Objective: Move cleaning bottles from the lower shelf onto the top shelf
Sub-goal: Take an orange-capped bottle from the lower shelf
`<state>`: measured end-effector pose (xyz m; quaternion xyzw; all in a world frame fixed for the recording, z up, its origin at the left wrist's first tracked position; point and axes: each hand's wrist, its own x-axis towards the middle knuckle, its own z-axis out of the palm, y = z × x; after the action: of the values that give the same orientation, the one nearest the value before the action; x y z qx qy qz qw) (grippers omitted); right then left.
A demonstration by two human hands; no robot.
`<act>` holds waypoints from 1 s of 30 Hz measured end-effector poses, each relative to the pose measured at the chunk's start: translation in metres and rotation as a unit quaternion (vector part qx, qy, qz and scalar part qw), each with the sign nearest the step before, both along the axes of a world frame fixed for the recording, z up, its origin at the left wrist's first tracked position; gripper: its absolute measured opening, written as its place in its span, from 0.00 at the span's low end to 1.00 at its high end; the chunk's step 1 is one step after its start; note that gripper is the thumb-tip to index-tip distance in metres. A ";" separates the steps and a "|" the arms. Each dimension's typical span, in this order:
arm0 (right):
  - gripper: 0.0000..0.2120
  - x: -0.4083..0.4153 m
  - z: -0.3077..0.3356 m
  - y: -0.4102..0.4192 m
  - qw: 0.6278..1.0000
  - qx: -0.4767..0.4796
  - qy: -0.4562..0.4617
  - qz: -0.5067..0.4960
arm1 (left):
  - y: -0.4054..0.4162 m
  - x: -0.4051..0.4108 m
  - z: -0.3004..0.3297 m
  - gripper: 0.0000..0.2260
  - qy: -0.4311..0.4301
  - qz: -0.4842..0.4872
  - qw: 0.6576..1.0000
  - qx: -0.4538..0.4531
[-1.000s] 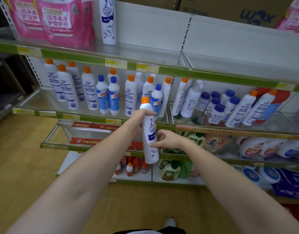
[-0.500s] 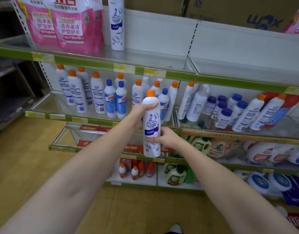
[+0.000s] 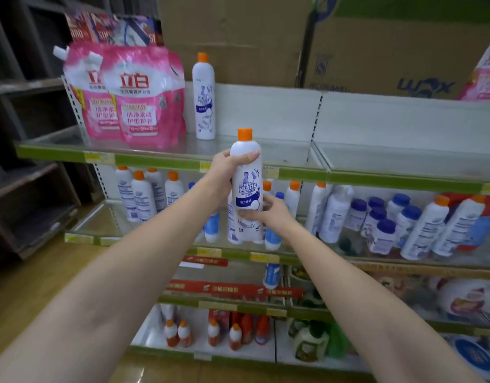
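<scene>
Both hands, left hand [image 3: 224, 172] and right hand [image 3: 268, 214], grip the bottle [image 3: 246, 172] mid-lift; next, likely over the top shelf [image 3: 160, 161] front edge.

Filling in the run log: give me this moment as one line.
phase: lifting | held: white bottle | left hand: grips upper body | right hand: grips lower body | target: top shelf | already there: one matching bottle

White orange-capped cleaning bottle [image 3: 246, 186] upright, held before the top shelf [image 3: 160, 158] edge, matching bottle [image 3: 204, 98] standing on it
</scene>
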<state>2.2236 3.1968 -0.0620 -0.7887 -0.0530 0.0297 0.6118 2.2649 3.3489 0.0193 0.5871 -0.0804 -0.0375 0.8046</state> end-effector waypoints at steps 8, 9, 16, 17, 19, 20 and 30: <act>0.20 0.067 0.082 0.019 0.990 0.085 -0.109 -0.028 | 0.004 0.050 0.104 0.24 -0.108 0.042 0.993 0.026; 0.21 0.078 0.090 0.020 0.989 0.088 -0.119 -0.032 | 0.004 0.056 0.115 0.27 -0.119 0.051 0.991 0.032; 0.20 0.154 0.110 0.025 0.986 0.053 -0.144 -0.065 | 0.013 0.118 0.141 0.20 -0.160 0.077 0.973 0.150; 0.20 0.163 0.108 0.024 0.987 0.041 -0.139 -0.064 | 0.014 0.125 0.139 0.19 -0.156 0.085 0.970 0.163; 0.20 0.188 0.103 0.024 0.990 0.026 -0.130 -0.054 | 0.015 0.145 0.134 0.18 -0.148 0.111 0.968 0.172; 0.20 0.198 0.102 0.024 0.991 0.018 -0.124 -0.051 | 0.015 0.154 0.132 0.19 -0.145 0.121 0.967 0.173; 0.24 0.275 0.115 0.033 0.985 -0.134 -0.104 -0.034 | 0.019 0.234 0.142 0.19 -0.153 0.193 0.895 0.372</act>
<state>2.4986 3.2302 0.0526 -0.8639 -0.0848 -0.0669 0.4920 2.4990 3.3676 0.1610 0.8459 -0.0681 0.1814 0.4969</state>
